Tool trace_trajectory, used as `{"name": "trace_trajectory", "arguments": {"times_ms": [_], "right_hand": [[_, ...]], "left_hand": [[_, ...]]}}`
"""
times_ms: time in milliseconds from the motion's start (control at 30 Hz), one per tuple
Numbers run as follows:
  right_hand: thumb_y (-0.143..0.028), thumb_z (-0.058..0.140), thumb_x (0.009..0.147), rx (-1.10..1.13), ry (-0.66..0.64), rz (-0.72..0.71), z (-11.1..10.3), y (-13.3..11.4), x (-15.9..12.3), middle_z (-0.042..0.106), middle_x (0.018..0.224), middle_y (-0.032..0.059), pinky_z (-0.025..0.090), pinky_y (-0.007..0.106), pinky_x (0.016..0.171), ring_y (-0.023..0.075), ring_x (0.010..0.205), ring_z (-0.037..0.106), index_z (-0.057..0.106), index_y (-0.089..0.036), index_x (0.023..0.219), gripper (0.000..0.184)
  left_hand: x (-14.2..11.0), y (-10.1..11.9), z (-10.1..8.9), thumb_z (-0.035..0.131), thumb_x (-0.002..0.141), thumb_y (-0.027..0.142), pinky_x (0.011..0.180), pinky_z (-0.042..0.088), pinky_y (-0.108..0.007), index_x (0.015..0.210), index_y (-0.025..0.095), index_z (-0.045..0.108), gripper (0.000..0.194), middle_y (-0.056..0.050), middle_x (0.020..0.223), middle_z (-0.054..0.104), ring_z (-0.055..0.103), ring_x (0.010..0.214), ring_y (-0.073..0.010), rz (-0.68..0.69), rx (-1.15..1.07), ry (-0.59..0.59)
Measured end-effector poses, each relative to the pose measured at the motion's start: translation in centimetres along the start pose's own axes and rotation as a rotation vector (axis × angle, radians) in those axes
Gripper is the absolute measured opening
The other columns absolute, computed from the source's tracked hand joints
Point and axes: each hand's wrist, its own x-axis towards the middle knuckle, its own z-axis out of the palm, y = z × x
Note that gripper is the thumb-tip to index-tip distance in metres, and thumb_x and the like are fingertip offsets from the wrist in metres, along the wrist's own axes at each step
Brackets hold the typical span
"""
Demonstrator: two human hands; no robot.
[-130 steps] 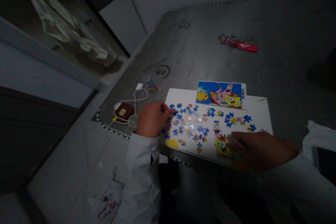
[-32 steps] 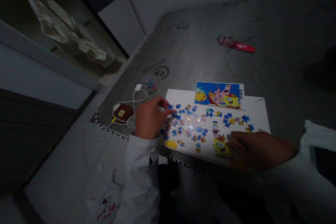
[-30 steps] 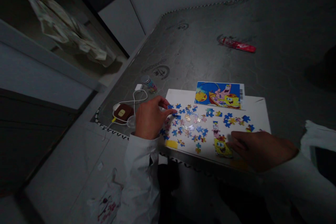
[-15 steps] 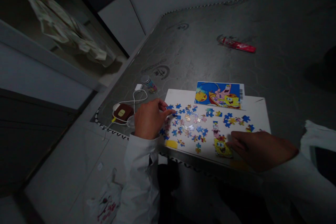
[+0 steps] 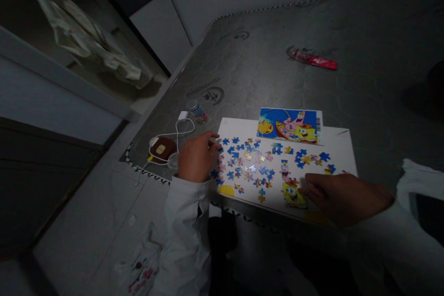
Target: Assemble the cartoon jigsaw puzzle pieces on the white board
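Observation:
My left hand [image 5: 197, 156] is at the left edge of a white board [image 5: 243, 126], thumb and forefinger apart. A blue puzzle piece [image 5: 219, 148] lies by the thumb tip; I see nothing gripped. Many loose puzzle pieces [image 5: 250, 168], mostly blue, pink and yellow, are spread over the board's left half. My right hand [image 5: 342, 196] is curled closed at the board's right side. Its fingertips are beside a joined strip of puzzle [image 5: 294, 194] showing a yellow cartoon face; what they hold, if anything, is hidden. Behind the pieces lies a picture card [image 5: 289, 125] with the cartoon scene.
Left of the board are a small clear jar [image 5: 197, 112], a white charger cable [image 5: 178, 130] and a brown case [image 5: 163, 149]. A red packet [image 5: 314, 58] lies farther back on the grey mat [image 5: 249, 74]. A white cloth [image 5: 421, 180] and dark device [image 5: 430, 212] are at right.
My left thumb has drawn back left from the blue pieces, uncovering one of them, and a gap shows between thumb and forefinger. My right hand has stayed in place.

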Motion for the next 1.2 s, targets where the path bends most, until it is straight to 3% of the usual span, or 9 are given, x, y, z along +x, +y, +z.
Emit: {"name": "trace_trajectory", "arguments": {"times_ms": [167,400,700,833,1000,1200], "right_hand": [[-0.058,0.042,0.109,-0.003,-0.018,-0.01,-0.2,-0.3,0.0,0.083,0.097,0.009,0.039,0.037,0.06,0.0297,0.084,0.074,0.074,-0.032,0.087,0.047],[-0.058,0.044,0.109,0.002,0.01,-0.02,-0.1,-0.1,0.0,0.083,0.095,0.0094,0.037,0.037,0.059,0.0295,0.082,0.073,0.075,-0.032,0.087,0.046],[-0.057,0.042,0.108,-0.001,-0.01,-0.001,-0.3,-0.3,-0.2,0.083,0.097,0.0087,0.039,0.038,0.061,0.0312,0.086,0.074,0.073,-0.032,0.086,0.045],[-0.057,0.042,0.108,-0.013,0.001,0.001,-0.4,-0.4,-0.3,0.08,0.091,0.0083,0.037,0.037,0.06,0.0292,0.082,0.071,0.069,-0.031,0.08,0.047],[-0.056,0.045,0.108,0.025,0.03,-0.009,0.0,-0.2,-0.1,0.08,0.091,0.007,0.035,0.036,0.057,0.0269,0.078,0.069,0.073,-0.032,0.082,0.045],[-0.062,0.045,0.107,0.007,0.017,-0.006,0.7,0.8,0.4,0.081,0.096,0.0092,0.037,0.038,0.061,0.0299,0.084,0.071,0.074,-0.032,0.087,0.046]], "left_hand": [[0.4,-0.2,0.6,0.078,0.104,0.021,0.093,0.059,-0.043,0.106,0.022,0.087,0.01,-0.009,0.11,0.091,0.083,0.108,-0.0325,-0.028,0.011,-0.05],[0.7,-0.7,1.4,0.079,0.103,0.025,0.09,0.058,-0.041,0.101,0.026,0.087,0.008,-0.007,0.109,0.091,0.083,0.107,-0.0313,-0.033,-0.008,0.006],[0.6,-0.1,1.0,0.081,0.104,0.031,0.089,0.058,-0.04,0.109,0.028,0.085,0.007,-0.004,0.112,0.091,0.083,0.112,-0.0309,-0.14,0.063,-0.016],[0.8,0.0,1.1,0.079,0.106,0.03,0.09,0.058,-0.042,0.112,0.026,0.086,0.01,-0.004,0.115,0.091,0.083,0.114,-0.0322,-0.124,0.055,0.011],[1.3,-0.1,2.5,0.081,0.106,0.031,0.099,0.058,-0.041,0.119,0.024,0.086,0.015,-0.006,0.124,0.09,0.081,0.12,-0.0304,-0.021,-0.019,0.066],[1.6,-0.2,3.3,0.083,0.103,0.027,0.099,0.058,-0.041,0.112,0.025,0.086,0.009,-0.007,0.124,0.089,0.08,0.121,-0.0306,-0.024,-0.03,0.083]]}}
